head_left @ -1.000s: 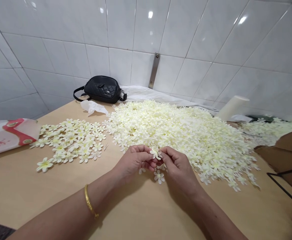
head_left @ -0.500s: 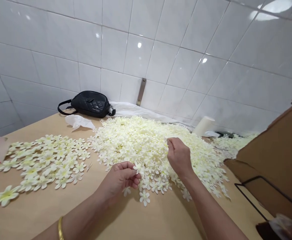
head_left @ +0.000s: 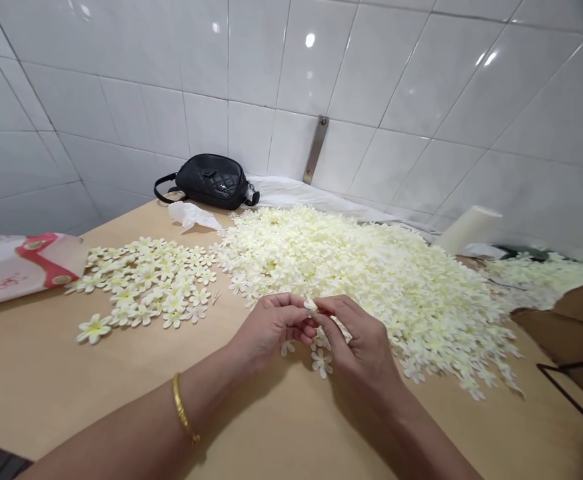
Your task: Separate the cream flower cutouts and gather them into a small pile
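Observation:
Both hands meet at the near edge of a large heap of pale yellow-white flowers (head_left: 371, 267). Between the fingertips is a small white flower (head_left: 310, 305). My left hand (head_left: 276, 327), with a gold bangle on its wrist, pinches this flower from the left. From the right, my right hand (head_left: 358, 333) has its thumb and forefinger closed at the same flower; anything else in that pinch is too small to make out. A loose flower (head_left: 322, 363) lies on the table just below the hands. More flowers (head_left: 156, 280) are spread out flat on the left.
A black bag (head_left: 211, 181) and a crumpled white tissue (head_left: 194, 217) lie behind the spread flowers. A pink and white package (head_left: 21, 267) is at the left edge. At the right are a white roll (head_left: 468, 229), a cardboard box (head_left: 576, 333) and a black metal frame (head_left: 571, 400).
My right hand has come from over the heap to my left hand, and their fingertips now meet at the flower. The view has shifted, showing more of the package at the left.

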The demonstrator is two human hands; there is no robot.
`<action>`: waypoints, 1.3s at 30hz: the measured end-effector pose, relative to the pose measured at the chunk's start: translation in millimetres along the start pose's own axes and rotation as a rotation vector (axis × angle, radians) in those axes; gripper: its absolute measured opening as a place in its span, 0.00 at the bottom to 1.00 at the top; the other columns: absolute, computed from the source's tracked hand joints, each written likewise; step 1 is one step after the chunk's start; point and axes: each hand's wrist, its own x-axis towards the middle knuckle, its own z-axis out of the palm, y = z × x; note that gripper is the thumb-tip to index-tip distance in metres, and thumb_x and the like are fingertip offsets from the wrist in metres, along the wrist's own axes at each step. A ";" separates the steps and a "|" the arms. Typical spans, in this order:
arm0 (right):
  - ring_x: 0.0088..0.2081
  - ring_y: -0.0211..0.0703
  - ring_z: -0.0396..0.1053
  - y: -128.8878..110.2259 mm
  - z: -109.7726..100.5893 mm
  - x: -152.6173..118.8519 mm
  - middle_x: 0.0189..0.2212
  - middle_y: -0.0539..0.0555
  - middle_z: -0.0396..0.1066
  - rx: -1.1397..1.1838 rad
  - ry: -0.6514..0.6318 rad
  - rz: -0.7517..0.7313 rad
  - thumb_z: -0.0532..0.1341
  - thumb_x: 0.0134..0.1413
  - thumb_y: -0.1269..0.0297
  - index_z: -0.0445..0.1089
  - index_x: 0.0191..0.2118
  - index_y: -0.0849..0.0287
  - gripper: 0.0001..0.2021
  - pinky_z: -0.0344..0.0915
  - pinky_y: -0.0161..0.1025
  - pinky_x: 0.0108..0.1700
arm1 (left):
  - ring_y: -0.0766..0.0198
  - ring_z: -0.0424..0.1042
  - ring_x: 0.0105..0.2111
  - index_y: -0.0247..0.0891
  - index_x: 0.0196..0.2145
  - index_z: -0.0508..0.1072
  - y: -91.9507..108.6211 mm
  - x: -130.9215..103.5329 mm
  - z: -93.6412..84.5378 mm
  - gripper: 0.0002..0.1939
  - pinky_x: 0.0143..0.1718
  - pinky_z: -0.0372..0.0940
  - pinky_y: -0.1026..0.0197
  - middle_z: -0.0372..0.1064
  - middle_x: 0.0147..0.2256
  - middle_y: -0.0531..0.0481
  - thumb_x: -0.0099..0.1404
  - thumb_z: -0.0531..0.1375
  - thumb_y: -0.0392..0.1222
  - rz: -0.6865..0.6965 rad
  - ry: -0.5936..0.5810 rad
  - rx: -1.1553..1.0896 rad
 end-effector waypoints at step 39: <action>0.33 0.44 0.60 79.2 -35.0 57.9 0.28 0.56 0.65 -0.581 0.268 0.059 0.49 0.52 0.71 0.65 0.31 0.61 0.08 0.55 0.41 0.36 | 0.71 0.62 0.17 0.34 0.22 0.63 4.9 3.0 2.9 0.07 0.21 0.57 0.67 0.66 0.19 0.50 0.51 0.59 0.38 0.032 0.112 0.052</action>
